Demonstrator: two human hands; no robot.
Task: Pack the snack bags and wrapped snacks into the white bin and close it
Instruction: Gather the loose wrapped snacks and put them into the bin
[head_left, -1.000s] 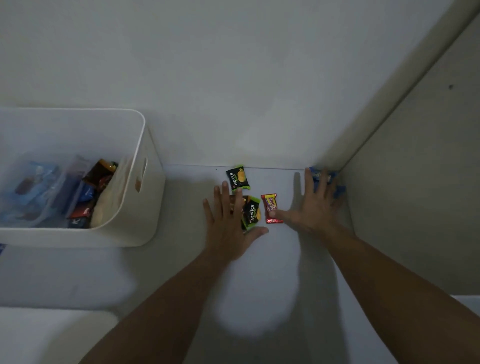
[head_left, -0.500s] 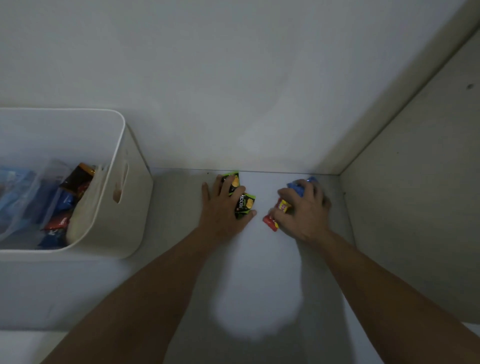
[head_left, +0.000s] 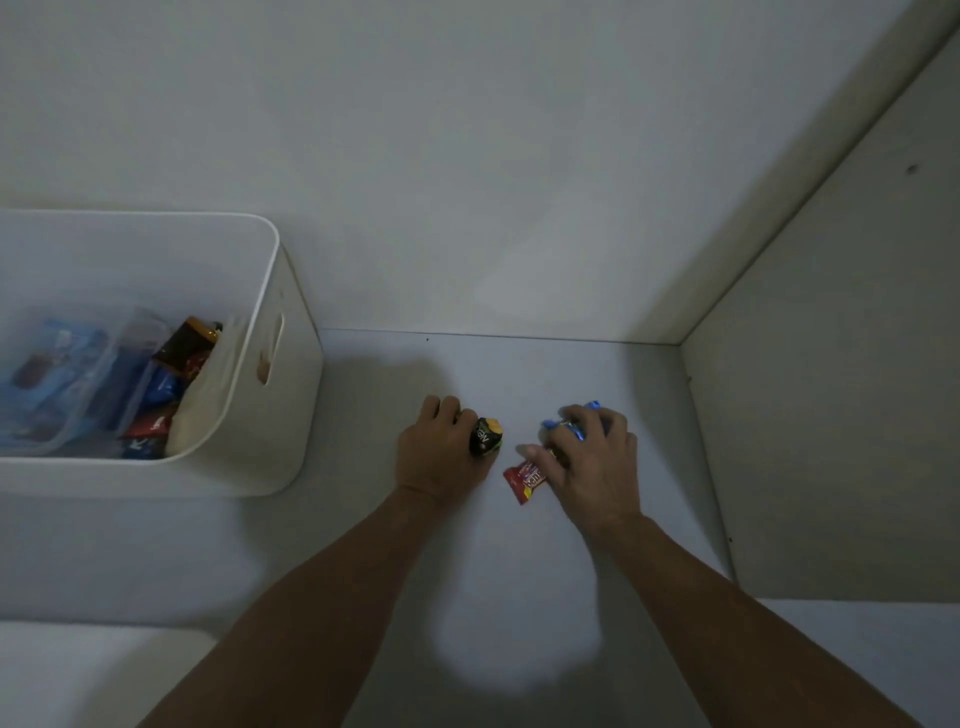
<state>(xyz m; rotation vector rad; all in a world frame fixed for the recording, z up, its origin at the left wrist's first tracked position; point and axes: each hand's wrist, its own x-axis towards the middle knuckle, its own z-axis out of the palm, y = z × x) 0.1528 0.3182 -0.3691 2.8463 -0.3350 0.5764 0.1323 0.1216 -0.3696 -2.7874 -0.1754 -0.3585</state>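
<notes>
A dim white shelf (head_left: 519, 597) meets the wall in a corner. Right of the open white bin (head_left: 270, 291), both forearms stretch forward. The left hand (head_left: 441, 452) curls tight around a black-and-green snack (head_left: 485, 436). Further right, the right hand (head_left: 592, 457) bunches a blue wrapper (head_left: 576, 426), thumb pinning a red snack (head_left: 524, 480).

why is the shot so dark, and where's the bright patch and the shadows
Head view: dim overall, with one bright pool of light on the grey shelf surface between the forearms; soft shadows spread beyond the left hand and right hand and beside the white plastic bin; wide-angle bending curves the bin's rim.
</notes>
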